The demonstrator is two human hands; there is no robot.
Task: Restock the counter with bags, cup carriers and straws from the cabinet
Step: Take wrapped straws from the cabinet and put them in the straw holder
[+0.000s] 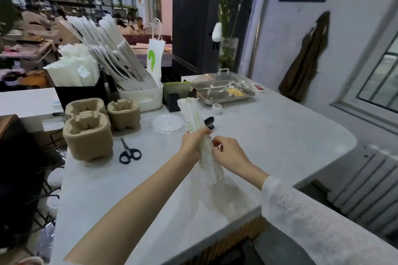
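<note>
My left hand [192, 142] grips a bundle of paper-wrapped straws [191, 114] in a clear plastic sleeve, held upright and tilted left over the grey counter [269, 135]. My right hand [228, 153] pinches the sleeve at the bundle's middle, fingers curled. Brown pulp cup carriers [88, 135] stand in stacks at the counter's left. White paper bags [107, 49] lean in a white bin [148, 97], and more wrapped straws [73, 71] fill a black holder behind the carriers.
Black scissors [129, 153] lie beside the carriers. A clear plastic lid [168, 123], a black clip [209, 122] and a steel tray [224, 90] sit further back. A white bag with a green mark [155, 56] stands behind the bin. A radiator [370, 185] is at right.
</note>
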